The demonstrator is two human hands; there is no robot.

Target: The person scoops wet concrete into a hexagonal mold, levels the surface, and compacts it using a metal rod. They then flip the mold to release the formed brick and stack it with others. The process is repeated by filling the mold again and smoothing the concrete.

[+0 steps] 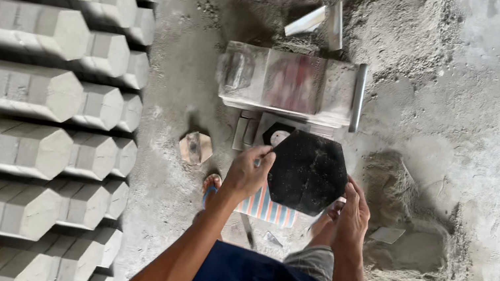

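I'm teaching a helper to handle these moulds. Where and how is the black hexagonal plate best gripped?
Probably by two opposite edges, one hand from each side. The black hexagonal plate is flat and broad, with straight sides. The left hand pinches its upper left edge and the right hand holds its lower right edge, keeping the dark face uncovered.

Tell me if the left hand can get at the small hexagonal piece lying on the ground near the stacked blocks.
Probably yes: the small hexagonal piece lies on bare ground just beside the left hand, nothing between them, though that hand grips the black hexagonal plate.
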